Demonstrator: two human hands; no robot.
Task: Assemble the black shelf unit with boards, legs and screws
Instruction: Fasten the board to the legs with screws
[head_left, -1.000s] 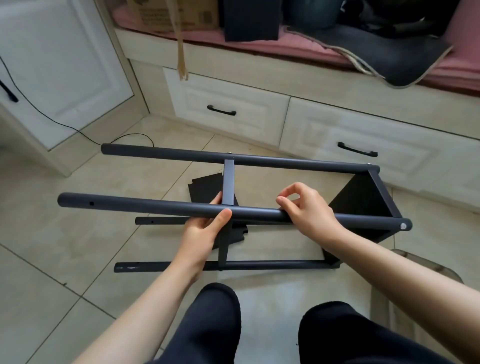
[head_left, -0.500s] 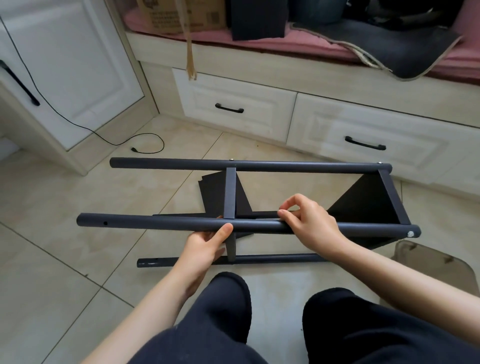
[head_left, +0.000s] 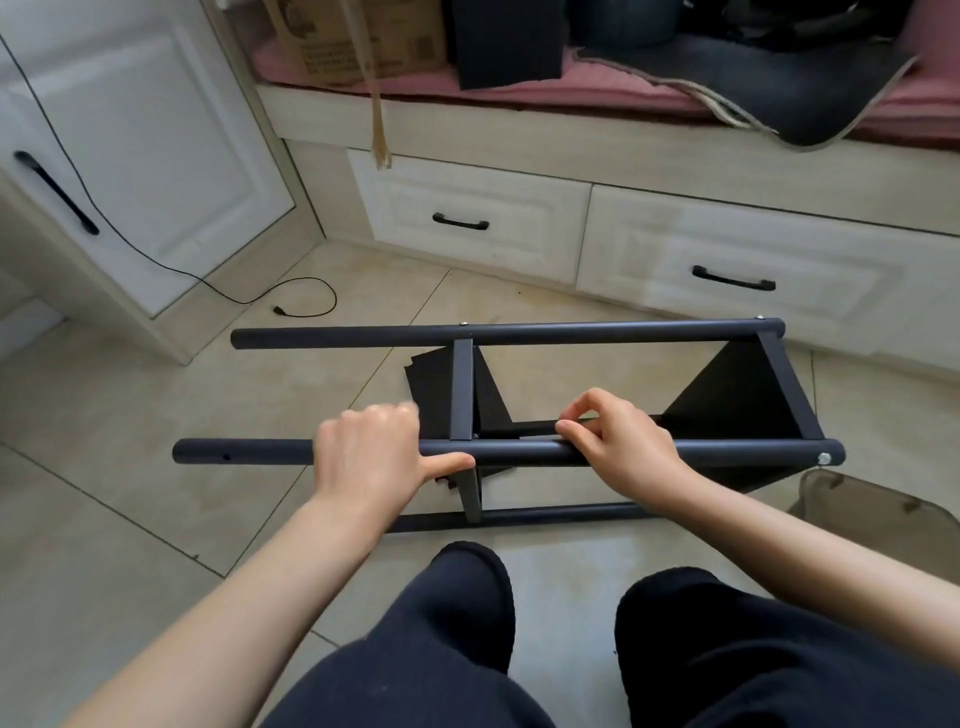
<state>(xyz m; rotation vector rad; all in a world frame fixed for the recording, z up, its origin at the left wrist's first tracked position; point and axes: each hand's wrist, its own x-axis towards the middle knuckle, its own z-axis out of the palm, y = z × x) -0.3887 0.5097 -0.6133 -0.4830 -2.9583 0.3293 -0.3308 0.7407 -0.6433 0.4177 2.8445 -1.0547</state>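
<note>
The black shelf unit lies on its side on the tiled floor. Its near upper leg (head_left: 249, 451) runs left to right, and my left hand (head_left: 369, 457) grips it from above with the thumb lying along the tube. My right hand (head_left: 623, 441) rests on the same leg further right, thumb and index finger pinched at its far side. The far leg (head_left: 571, 332) lies parallel behind, and a lower leg (head_left: 545, 514) sits near the floor. A middle board (head_left: 461, 395) and an end board (head_left: 727, 395) join the legs. A screw head (head_left: 823, 458) shows at the near leg's right end.
White drawers (head_left: 467, 223) under a cushioned bench stand close behind the shelf. A black cable (head_left: 306, 296) lies on the floor at the left by a white cabinet door. A clear plastic seat (head_left: 872, 499) is at the right. My knees (head_left: 467, 597) are below the frame.
My left hand has turned from gripping the near leg from underneath to gripping it from above, a little further left. The view tilted up; my right hand stays pinched on the leg.
</note>
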